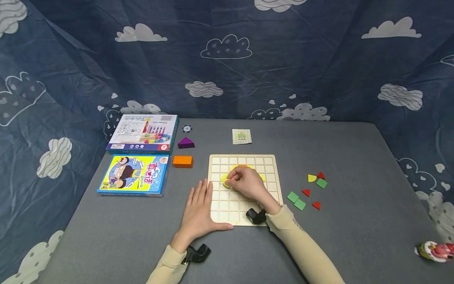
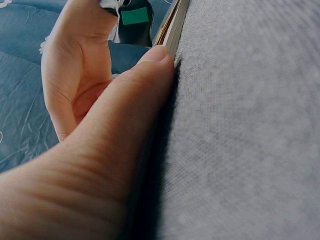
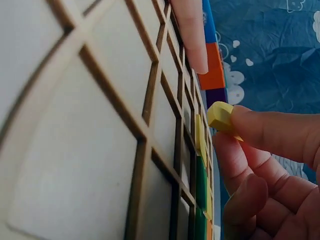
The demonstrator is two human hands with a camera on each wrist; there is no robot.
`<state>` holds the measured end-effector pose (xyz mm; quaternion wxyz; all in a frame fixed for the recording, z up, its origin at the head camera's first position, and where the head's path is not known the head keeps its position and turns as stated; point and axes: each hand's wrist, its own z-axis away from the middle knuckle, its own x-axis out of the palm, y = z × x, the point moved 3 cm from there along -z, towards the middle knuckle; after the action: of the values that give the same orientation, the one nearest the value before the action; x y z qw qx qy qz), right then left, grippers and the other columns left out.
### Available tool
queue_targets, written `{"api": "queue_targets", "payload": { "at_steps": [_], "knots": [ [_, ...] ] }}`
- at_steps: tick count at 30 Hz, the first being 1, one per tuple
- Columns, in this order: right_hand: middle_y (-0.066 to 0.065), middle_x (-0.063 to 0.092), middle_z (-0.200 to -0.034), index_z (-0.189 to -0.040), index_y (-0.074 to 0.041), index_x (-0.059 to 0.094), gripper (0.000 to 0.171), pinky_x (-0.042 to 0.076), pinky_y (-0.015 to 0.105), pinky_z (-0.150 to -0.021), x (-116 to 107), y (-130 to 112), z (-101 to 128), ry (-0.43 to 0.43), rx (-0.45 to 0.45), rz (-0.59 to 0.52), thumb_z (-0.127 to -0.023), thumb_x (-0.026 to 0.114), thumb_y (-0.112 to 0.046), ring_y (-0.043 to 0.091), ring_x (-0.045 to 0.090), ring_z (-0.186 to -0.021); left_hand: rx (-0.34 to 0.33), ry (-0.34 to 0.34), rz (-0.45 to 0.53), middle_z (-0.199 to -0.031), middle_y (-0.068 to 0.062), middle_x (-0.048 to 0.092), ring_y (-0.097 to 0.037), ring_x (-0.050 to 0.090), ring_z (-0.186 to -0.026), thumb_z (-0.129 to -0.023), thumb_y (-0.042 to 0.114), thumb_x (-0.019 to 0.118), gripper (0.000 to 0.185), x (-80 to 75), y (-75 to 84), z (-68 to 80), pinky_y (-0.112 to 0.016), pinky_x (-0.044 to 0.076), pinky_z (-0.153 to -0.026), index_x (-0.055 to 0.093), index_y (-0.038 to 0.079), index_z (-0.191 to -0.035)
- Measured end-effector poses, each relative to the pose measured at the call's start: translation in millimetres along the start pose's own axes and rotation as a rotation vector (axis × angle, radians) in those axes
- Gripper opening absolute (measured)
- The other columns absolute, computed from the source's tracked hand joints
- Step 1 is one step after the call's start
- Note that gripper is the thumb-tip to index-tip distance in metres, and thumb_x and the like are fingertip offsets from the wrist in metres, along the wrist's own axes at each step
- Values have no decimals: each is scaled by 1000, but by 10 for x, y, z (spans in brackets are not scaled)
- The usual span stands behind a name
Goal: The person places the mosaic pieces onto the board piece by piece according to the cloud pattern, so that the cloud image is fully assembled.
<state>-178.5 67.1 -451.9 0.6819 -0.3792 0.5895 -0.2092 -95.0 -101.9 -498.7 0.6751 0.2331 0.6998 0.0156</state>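
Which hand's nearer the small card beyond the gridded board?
Right. The right hand is over the gridded board, pinching a yellow piece, in front of the small card; the left hand is farther off, at the board's near-left corner.

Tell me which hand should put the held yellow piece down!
Probably the right hand: it pinches the yellow piece over the board, while the left hand, holding no piece, touches the board's edge.

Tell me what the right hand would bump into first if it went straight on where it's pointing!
Probably the wooden grid board: the right hand points toward it, so the yellow piece it pinches would likely touch first. The gap's depth is unclear.
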Motion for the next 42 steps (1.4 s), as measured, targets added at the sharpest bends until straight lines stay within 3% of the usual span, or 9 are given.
{"api": "queue_targets", "payload": {
  "at_steps": [15,24,34,42],
  "knots": [
    [-10,60,-66,-77,-17,69,13,41,29,-56,77,-8,-20,-9,66,90,-78,78,-25,8,54,-60,-10,-16,3,-157,-16,7,-27,2,-143,-56,88,58,137,-1,4,1,-41,-3,-113,9,2,-151],
    [-10,59,-65,-75,-17,69,12,41,28,-54,93,-12,-22,-2,27,128,-78,79,-23,8,53,-58,-8,-14,-15,-157,-17,7,-27,1,-143,-56,89,56,138,5,1,-3,-42,-2,-113,9,2,-151],
    [-9,57,-62,-77,-13,68,19,40,28,-53,93,-33,-4,-2,8,123,-70,84,-22,9,51,-57,3,6,-23,-156,-17,10,-28,4,-143,-56,89,57,137,2,3,-4,-43,0,-113,11,1,-151],
    [-8,56,-62,-77,-14,68,18,40,29,-53,89,-22,-6,-5,15,134,-71,83,-22,10,51,-56,3,7,-18,-156,-17,11,-28,5,-143,-55,88,57,137,-4,4,-4,-43,0,-113,12,1,-151]
  ]
}}
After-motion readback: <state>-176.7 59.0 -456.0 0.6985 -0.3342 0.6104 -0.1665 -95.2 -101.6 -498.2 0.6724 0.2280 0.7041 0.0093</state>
